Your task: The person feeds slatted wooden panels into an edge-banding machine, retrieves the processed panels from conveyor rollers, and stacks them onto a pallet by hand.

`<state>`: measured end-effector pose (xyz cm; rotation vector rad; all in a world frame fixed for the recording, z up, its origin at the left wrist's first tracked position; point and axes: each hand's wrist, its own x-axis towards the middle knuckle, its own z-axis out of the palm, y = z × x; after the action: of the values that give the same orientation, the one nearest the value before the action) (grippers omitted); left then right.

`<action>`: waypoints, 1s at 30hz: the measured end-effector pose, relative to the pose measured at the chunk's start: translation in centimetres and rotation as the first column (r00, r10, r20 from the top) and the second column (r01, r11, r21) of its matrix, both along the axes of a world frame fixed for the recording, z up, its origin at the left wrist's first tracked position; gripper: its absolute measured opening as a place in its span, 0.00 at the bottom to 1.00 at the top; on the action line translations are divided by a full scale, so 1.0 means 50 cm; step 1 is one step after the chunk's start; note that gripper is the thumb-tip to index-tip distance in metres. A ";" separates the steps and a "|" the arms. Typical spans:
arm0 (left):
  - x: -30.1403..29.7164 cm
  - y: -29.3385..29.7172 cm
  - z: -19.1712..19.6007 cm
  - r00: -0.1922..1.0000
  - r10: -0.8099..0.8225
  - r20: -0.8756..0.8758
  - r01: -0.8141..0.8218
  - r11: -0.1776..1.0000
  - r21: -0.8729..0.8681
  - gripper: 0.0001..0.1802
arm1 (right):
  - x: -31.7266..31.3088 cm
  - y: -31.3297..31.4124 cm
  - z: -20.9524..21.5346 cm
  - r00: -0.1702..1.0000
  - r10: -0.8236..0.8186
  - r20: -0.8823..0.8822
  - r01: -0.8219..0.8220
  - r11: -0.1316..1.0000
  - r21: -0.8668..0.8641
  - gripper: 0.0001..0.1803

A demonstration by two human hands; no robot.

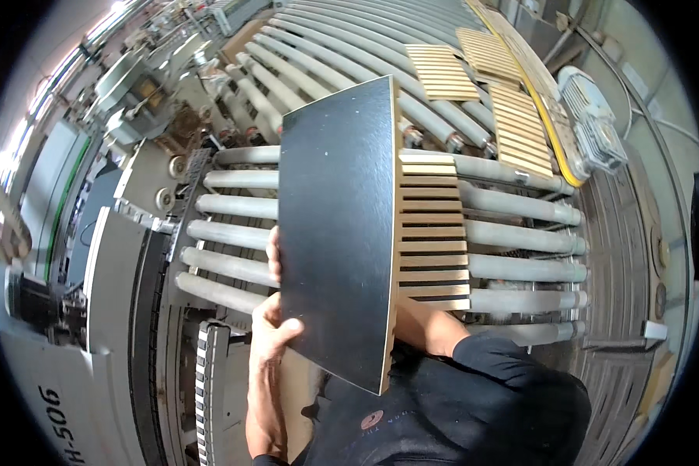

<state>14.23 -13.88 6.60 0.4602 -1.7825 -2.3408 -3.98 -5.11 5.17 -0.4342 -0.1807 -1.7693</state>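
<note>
While left hand [269,330] clasped the left edge of a glossy black board [338,233], fingers curled, thumb on top, right hand's grip couldn't be told; board tilted above grey rollers [229,265].

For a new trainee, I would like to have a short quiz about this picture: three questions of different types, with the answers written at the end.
1. True or false: the thumb of the left hand lies on the dark face of the black panel.
2. What do the slatted pieces at the upper right lie on?
A) a cardboard box
B) grey rollers
C) the floor
3. Fill in the colour: a ____ strip runs between the slatted pieces and the motor at the right.

Key: 1. True; 2. B; 3. yellow.
</note>
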 end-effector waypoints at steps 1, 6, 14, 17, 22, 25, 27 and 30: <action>-0.020 0.021 -0.005 0.992 0.095 -0.083 -0.085 0.990 0.108 0.35 | -0.023 0.034 -0.017 0.999 -0.036 -0.021 0.036 0.999 0.009 0.29; -0.065 0.105 -0.026 0.980 0.197 0.003 -0.197 0.980 0.014 0.25 | -0.170 0.261 -0.152 0.963 -0.262 -0.059 0.266 0.961 0.074 0.34; -0.122 0.187 -0.057 0.985 0.079 0.153 -0.054 0.986 -0.160 0.21 | -0.067 0.454 -0.063 0.079 0.020 -0.997 0.992 -0.103 0.077 0.33; -0.149 0.217 -0.061 0.983 0.057 0.175 -0.018 0.976 -0.218 0.24 | -0.102 0.485 -0.052 -0.022 0.157 -0.987 0.992 -0.117 -0.041 0.31; -0.184 0.242 -0.091 0.985 0.081 0.155 -0.038 0.965 -0.260 0.26 | -0.164 0.498 -0.093 -0.141 0.347 -0.927 0.976 -0.107 -0.188 0.25; -0.195 0.247 -0.103 0.983 0.094 0.158 -0.041 0.950 -0.308 0.28 | -0.181 0.498 -0.109 -0.174 0.382 -0.908 0.968 -0.101 -0.228 0.24; -0.202 0.255 -0.103 0.986 0.113 0.126 -0.060 0.930 -0.363 0.28 | -0.187 0.500 -0.111 -0.161 0.421 -0.893 0.971 -0.097 -0.221 0.25; -0.213 0.260 -0.053 0.915 0.127 0.384 0.172 0.736 -0.655 0.27 | -0.192 0.507 -0.105 -0.123 0.512 -0.850 0.979 -0.079 -0.189 0.26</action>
<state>3.60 -0.88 3.94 0.8321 -2.6597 -1.4609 -13.56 20.26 -0.08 -0.6041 2.8018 -1.2490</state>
